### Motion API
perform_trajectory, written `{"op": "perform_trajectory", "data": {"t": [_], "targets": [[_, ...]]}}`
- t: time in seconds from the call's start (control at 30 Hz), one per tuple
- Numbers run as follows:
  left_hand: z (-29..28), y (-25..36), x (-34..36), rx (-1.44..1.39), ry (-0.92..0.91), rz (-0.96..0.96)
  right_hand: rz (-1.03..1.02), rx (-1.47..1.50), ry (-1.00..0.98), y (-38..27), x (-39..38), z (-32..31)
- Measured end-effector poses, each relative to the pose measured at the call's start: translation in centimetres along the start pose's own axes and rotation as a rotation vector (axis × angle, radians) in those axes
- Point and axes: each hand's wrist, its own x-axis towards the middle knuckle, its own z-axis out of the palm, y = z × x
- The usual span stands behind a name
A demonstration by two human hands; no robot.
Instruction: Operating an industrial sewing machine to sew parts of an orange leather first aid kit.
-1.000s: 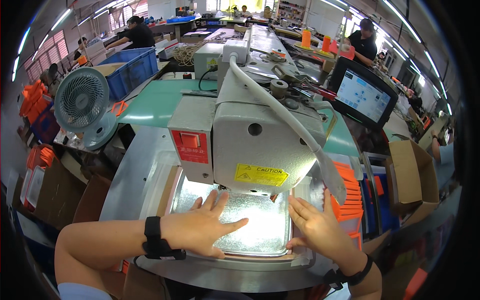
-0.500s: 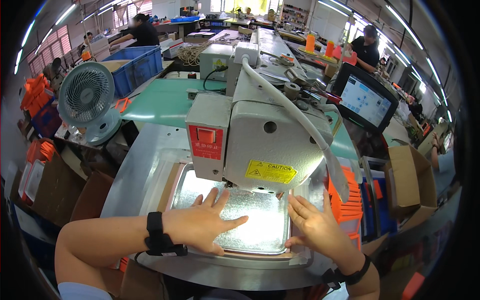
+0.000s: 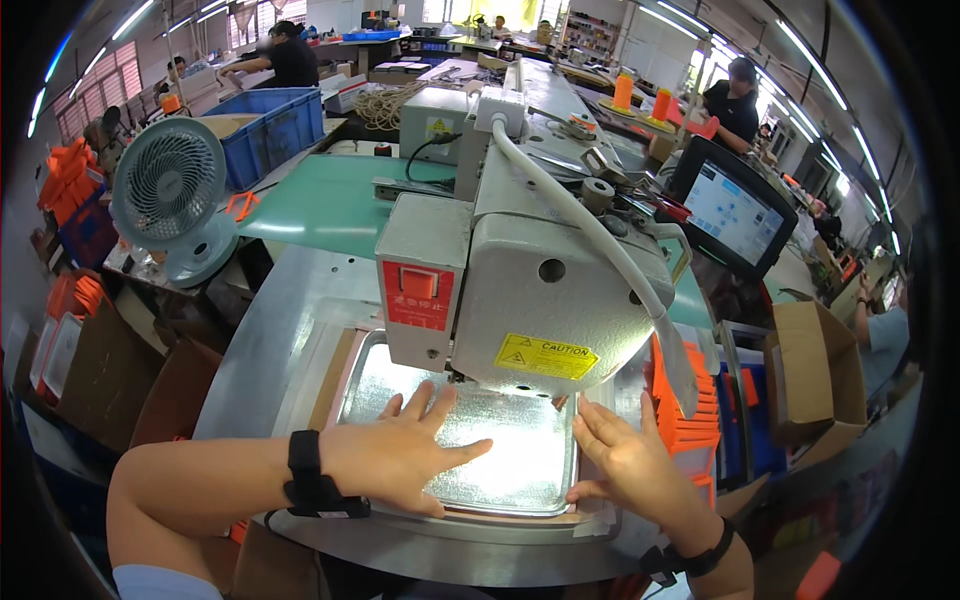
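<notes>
The silver panel (image 3: 480, 440) lies flat in a pinkish frame on the metal tabletop (image 3: 270, 340), directly below the head of the industrial sewing machine (image 3: 530, 290). Its long axis runs left to right across the person's front, and its far edge passes under the machine head. The left hand (image 3: 400, 455) rests palm down on the panel's left half, fingers spread and extended, gripping nothing. The right hand (image 3: 625, 465) is also open, fingers straight, set against the panel's right edge with the thumb at the near right corner of the frame. The panel therefore lies to the right of the left hand and to the left of the right hand, between the 2. The left hand sits further onto the panel surface; the right hand touches only its border. Both hands lie on the near side of the needle area, which is partly hidden by the machine head. Count: 1 panel, 1 frame, 1 sewing machine, 2 hands, 2 black wristbands. To the rear: 1 desk fan (image 3: 170, 195), 1 touchscreen (image 3: 735, 210), 1 blue crate (image 3: 275, 125), and 1 stack of orange pieces (image 3: 685, 410) just right of the machine.
</notes>
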Motion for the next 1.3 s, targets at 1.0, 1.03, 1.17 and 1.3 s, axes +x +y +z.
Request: {"op": "perform_trajectory", "data": {"t": [1.0, 1.03, 1.17, 1.3], "targets": [[-1.5, -7.4, 0.1, -0.125, -0.054, -0.019, -0.003, 0.189, -0.050, 1.7, 6.6, 2.4], [-2.0, -7.4, 0.1, -0.136, -0.073, -0.037, -0.033, 0.205, -0.005, 1.9, 6.8, 2.5], [-3.4, -7.7, 0.6, -0.126, -0.098, -0.066, -0.078, 0.320, 0.136, 2.5, 7.8, 1.5], [-2.8, -9.4, 0.7, -0.011, 0.158, 0.093, -0.031, 0.420, 0.183, 3.1, 8.8, 2.0]]}}
